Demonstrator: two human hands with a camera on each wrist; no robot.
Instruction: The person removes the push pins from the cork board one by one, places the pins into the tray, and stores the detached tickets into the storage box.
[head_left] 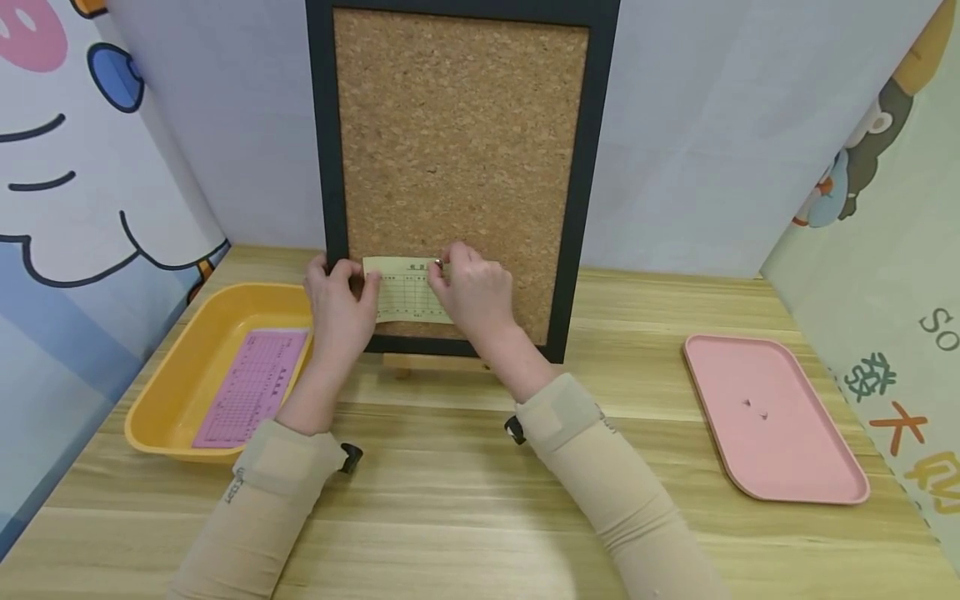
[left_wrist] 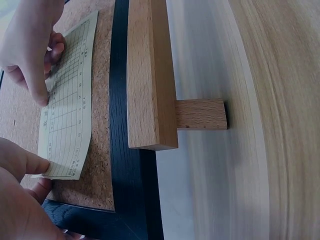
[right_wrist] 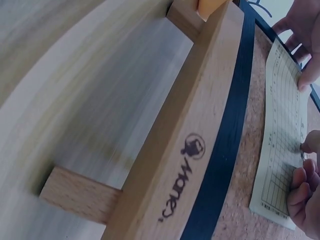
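Observation:
A pale yellow printed form [head_left: 408, 298] lies against the lower part of a black-framed cork board [head_left: 461, 125]. My left hand [head_left: 341, 308] pinches the form's left edge, thumb on its face, beside the board's left frame. At the form's top edge, my right hand [head_left: 480, 296] pinches a small shiny pin [head_left: 438, 263] between thumb and index finger. The pin's tip is hidden. In the left wrist view, the left thumb and a finger grip one end of the form [left_wrist: 70, 110]. The right wrist view shows curled right fingers [right_wrist: 298, 192] over the form.
At left, a yellow bin [head_left: 172, 375] holds purple printed forms [head_left: 255, 387]. A pink tray [head_left: 795, 458] with two small pins [head_left: 764, 415] lies on the right of the wooden table [head_left: 435, 517]. A wooden easel ledge [left_wrist: 150, 75] supports the board.

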